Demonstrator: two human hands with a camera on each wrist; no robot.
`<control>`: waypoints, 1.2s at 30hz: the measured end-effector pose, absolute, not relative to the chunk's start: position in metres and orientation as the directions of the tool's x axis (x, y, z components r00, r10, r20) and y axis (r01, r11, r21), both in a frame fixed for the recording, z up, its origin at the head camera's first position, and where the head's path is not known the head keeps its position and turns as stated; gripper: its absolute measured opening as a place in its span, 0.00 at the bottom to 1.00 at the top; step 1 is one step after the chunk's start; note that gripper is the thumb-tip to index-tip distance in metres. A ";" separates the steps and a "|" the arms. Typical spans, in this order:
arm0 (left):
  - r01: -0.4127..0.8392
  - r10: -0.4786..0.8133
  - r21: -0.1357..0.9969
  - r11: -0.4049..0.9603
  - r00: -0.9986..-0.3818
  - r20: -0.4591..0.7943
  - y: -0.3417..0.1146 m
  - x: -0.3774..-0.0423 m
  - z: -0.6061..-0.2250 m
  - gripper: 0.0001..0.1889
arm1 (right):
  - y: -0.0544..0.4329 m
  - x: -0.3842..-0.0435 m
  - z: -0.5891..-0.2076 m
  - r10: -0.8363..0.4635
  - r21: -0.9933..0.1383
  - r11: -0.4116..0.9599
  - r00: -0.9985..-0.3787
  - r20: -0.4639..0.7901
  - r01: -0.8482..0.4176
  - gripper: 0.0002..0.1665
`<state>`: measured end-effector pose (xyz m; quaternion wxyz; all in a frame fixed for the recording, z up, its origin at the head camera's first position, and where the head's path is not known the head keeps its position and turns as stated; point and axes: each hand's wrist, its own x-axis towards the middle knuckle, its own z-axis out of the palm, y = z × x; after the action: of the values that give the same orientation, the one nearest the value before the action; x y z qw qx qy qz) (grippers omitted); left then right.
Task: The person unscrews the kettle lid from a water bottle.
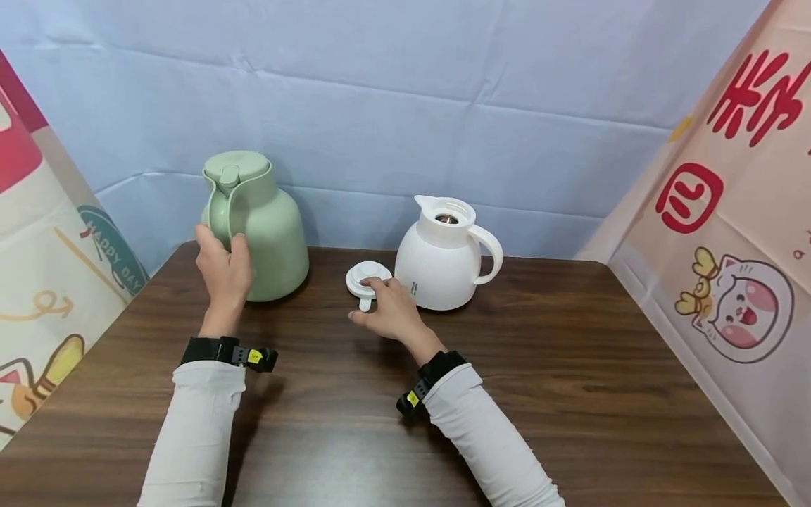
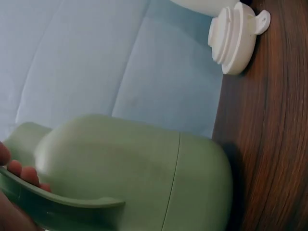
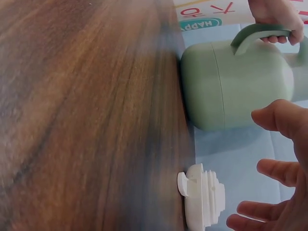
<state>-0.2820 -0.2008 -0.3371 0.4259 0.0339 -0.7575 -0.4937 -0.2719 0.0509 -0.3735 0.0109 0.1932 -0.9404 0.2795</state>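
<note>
A green thermos jug stands upright at the left with its lid on. My left hand holds its handle; in the left wrist view the fingertips curl round the handle. Near the middle a white lid lies with its stepped side up and its small tab toward me. Over its near right side hovers my right hand, thumb and fingers spread. The right wrist view has a gap between those fingers and the lid. To the right stands a white jug, its mouth uncovered.
Both jugs and the lid are near the far edge of the dark wooden table. Behind them hangs a pale blue cloth. Printed sheets hang on the left and on the right. The white jug's handle points right.
</note>
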 end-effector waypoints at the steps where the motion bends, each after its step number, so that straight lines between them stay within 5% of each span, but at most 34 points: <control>1: 0.365 -0.466 0.775 0.517 -0.639 0.612 -0.201 -0.283 -0.337 0.05 | 0.051 -0.272 -0.374 -0.359 -0.517 0.771 -0.924 0.129 -0.372 0.37; 36: 0.319 -0.367 0.770 0.552 -0.737 0.568 -0.206 -0.255 -0.331 0.09 | 0.069 -0.247 -0.365 -0.389 -0.492 0.771 -0.911 0.138 -0.404 0.39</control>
<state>-0.2553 -0.2058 -0.3314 0.3624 0.0149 -0.8029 -0.4730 -0.2475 0.0686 -0.3650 0.0142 0.2107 -0.9409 0.2647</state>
